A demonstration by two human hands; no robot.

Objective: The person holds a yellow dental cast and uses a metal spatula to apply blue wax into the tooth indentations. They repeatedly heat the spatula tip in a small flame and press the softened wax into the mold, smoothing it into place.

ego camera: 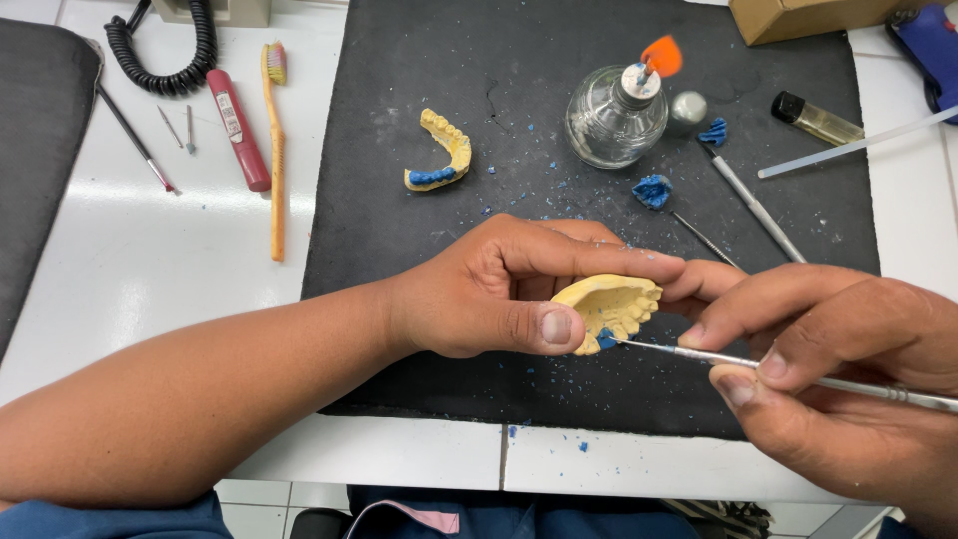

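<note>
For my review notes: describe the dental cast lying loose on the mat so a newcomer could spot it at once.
Start at the black mat in the middle of the white bench. In its upper left part, left of the glass spirit lamp, lies a yellow horseshoe-shaped dental cast. Unlike the cast in the left hand, it lies untouched, with blue wax at its lower end.
</note>
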